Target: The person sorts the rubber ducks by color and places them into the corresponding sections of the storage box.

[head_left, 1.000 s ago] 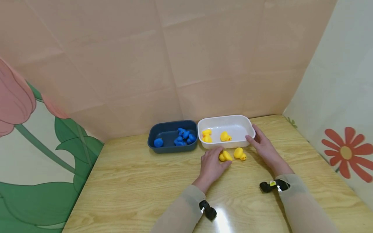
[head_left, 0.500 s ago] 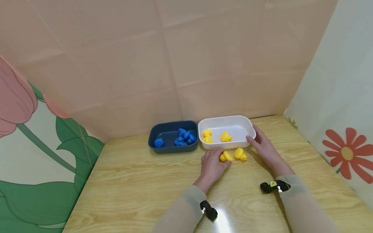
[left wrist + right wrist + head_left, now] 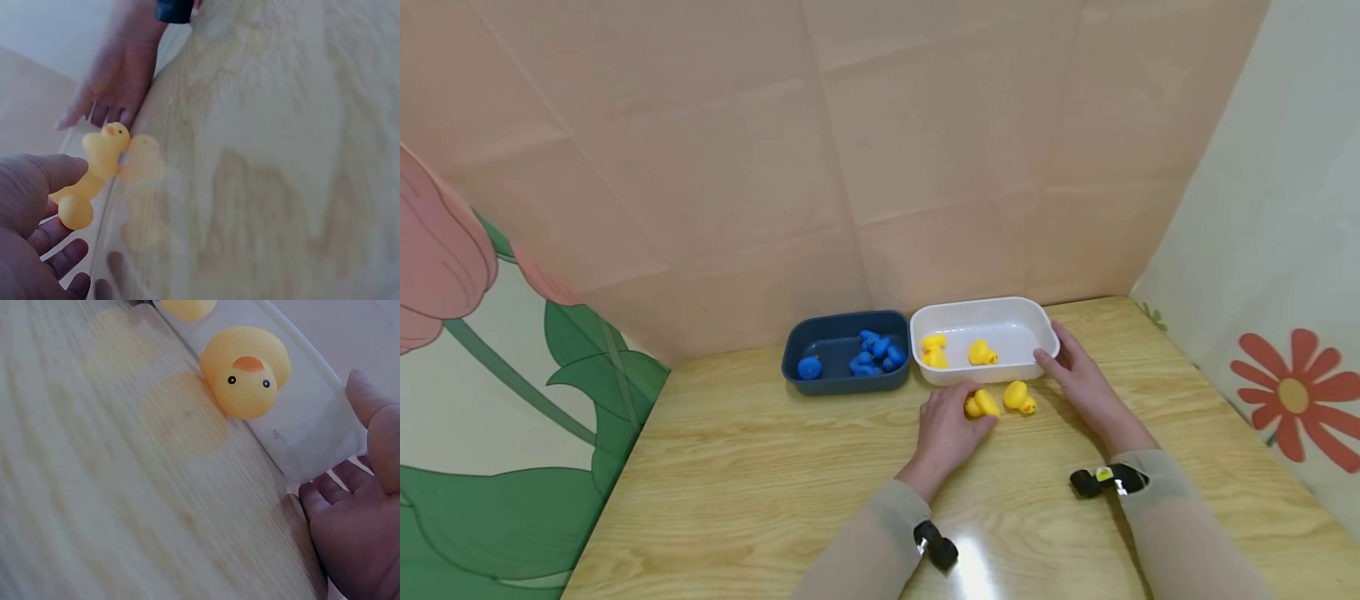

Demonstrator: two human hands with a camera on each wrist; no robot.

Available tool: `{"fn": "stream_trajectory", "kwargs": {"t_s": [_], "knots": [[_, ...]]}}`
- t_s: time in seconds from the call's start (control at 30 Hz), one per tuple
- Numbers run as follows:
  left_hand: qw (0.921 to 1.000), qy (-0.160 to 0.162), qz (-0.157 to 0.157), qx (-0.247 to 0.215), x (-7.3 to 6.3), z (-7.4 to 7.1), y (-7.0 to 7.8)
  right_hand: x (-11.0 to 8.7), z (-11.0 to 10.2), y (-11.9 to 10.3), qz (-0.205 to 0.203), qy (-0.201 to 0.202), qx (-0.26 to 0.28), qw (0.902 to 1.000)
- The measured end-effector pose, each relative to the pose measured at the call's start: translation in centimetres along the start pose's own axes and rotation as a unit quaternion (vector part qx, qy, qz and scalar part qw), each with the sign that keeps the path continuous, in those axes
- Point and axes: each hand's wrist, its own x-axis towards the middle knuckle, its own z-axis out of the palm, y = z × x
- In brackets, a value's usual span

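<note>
My left hand pinches a yellow rubber duck between thumb and fingers, low over the table in front of the white tray. In the left wrist view the thumb lies against that duck. A second yellow duck lies just to its right; in the right wrist view its orange beak and black eyes face the camera. My right hand holds the white tray's front right corner, thumb at the front and fingers along the right side. Several yellow ducks lie inside the white tray.
Left of the white tray stands a dark blue tray with several blue duck-like toys and a round blue piece. Both trays are near the beige backdrop. The wooden table stretches in front.
</note>
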Motion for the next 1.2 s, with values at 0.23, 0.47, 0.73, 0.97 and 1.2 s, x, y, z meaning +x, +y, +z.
{"fn": "stream_trajectory", "kwargs": {"t_s": [0.23, 0.47, 0.73, 0.97, 1.2], "knots": [[0.9988, -0.005, -0.021, -0.043, -0.5, -1.4, 1.1, 0.0, -0.1, -0.1, -0.003, -0.001, 0.001, 1.0000], [0.9947, 0.009, -0.033, -0.097, -1.0, -2.8, 1.9, 0.0, -0.2, -0.2, 0.002, -0.002, -0.005, 1.0000], [0.9929, 0.042, -0.023, -0.109, -1.1, -4.5, 2.5, 0.1, -0.1, -0.2, 0.001, -0.001, -0.004, 1.0000], [0.9922, 0.080, 0.002, -0.096, -0.8, -5.9, 1.9, 0.0, -0.2, -0.2, -0.001, -0.005, -0.006, 1.0000], [0.9900, 0.112, 0.040, -0.077, -0.3, -6.8, 1.4, 0.1, -0.2, 0.0, 0.005, -0.008, -0.011, 0.9999]]}}
